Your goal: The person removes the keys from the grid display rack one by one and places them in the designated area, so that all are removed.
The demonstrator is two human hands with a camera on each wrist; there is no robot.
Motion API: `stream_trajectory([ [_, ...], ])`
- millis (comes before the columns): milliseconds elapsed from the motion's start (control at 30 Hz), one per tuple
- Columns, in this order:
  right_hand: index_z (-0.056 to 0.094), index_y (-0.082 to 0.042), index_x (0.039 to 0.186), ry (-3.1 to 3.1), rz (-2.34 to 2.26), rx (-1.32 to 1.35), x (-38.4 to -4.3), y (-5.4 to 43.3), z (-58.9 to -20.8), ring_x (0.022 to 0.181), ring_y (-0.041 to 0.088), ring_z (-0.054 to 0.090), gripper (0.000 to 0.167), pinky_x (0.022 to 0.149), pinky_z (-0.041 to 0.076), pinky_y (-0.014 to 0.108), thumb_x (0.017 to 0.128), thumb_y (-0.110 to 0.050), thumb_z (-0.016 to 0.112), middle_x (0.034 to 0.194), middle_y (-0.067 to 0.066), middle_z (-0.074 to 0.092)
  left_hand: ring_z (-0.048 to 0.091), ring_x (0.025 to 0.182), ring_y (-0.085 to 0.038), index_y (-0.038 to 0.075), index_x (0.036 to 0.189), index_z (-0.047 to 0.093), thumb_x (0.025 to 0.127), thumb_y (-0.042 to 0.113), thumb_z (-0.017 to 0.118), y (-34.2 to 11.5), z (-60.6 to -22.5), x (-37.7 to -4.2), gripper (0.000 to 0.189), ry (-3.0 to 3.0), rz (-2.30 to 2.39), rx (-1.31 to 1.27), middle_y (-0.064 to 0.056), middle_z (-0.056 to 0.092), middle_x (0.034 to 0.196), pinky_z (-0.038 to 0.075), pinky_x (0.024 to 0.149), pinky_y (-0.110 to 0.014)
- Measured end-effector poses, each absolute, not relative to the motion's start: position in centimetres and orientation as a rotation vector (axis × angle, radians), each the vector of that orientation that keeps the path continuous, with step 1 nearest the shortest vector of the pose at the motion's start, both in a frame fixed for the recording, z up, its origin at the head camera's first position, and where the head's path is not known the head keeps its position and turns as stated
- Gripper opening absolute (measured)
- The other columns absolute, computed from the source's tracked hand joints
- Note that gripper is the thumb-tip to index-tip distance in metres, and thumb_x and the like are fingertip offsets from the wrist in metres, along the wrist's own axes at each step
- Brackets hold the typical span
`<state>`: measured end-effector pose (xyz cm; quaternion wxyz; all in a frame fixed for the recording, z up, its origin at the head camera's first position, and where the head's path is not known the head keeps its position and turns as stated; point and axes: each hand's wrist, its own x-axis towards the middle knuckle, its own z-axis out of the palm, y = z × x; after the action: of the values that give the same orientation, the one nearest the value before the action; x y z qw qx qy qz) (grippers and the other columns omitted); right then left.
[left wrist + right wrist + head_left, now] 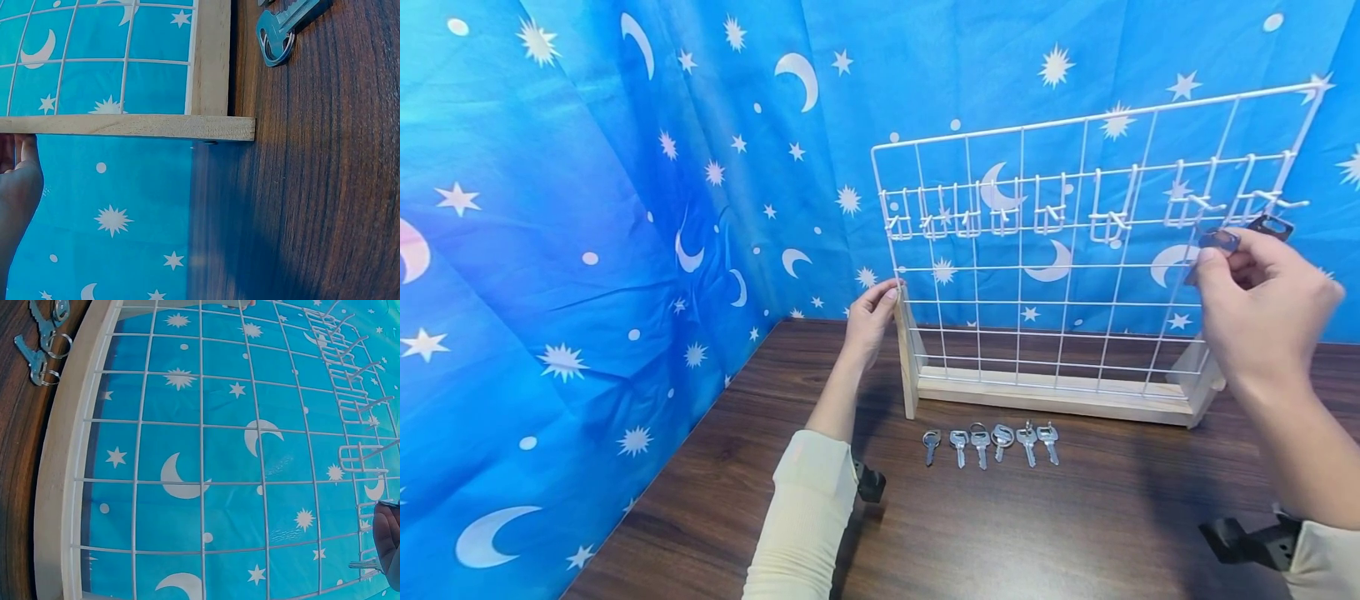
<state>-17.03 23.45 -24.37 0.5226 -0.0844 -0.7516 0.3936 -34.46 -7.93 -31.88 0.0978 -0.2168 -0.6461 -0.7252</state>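
My right hand (pixel 1273 308) pinches a silver key (pixel 1219 240) between thumb and fingers, in front of the right-hand hooks of a white wire grid rack (pixel 1060 268). Behind its knuckles shows the dark head of a second key (pixel 1272 227), close to the rightmost hook. A key blade (pixel 365 565) in the right wrist view points toward the table; its upper part is hidden. My left hand (pixel 871 315) holds the top of the rack's left wooden post (pixel 907 358) with thumb and fingertips; in the left wrist view, fingers (pixel 26 150) touch its outer side.
Several silver keys (pixel 980 446) lie in a row on the dark wood table (pixel 1000 533), before the rack's wooden base (pixel 1060 396). Several white hooks (pixel 1048 208) project forward from the upper grid. A blue star-and-moon cloth (pixel 625 275) hangs behind and at the left.
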Motion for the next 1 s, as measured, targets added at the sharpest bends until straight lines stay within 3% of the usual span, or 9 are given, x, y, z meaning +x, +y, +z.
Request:
stream_trajectory([
  [233, 0.068, 0.003, 0.103, -1.783, 1.017, -0.203, -16.5, 23.3, -23.9, 0.058, -0.015, 0.049, 0.024, 0.053, 0.038, 0.0, 0.09, -0.012, 0.056, 0.065, -0.029, 0.048, 0.054, 0.112, -0.026, -0.011, 0.12, 0.052, 0.095, 0.004, 0.049, -8.0, -31.9, -34.5, 0.03, -1.905, -2.158, -0.64, -0.022, 0.055, 0.121, 0.045, 0.095, -0.029],
  [1000, 0.068, 0.005, 0.096, -1.831, 0.938, -0.146, -15.2, 22.5, -25.7, 0.056, -0.016, 0.043, 0.022, 0.053, 0.034, 0.001, 0.087, -0.012, 0.058, 0.063, -0.034, 0.044, 0.054, 0.112, -0.025, -0.012, 0.12, 0.052, 0.095, 0.003, 0.049, -8.0, -31.8, -34.3, 0.03, -1.888, -2.185, -0.637, -0.022, 0.055, 0.121, 0.045, 0.094, -0.029],
])
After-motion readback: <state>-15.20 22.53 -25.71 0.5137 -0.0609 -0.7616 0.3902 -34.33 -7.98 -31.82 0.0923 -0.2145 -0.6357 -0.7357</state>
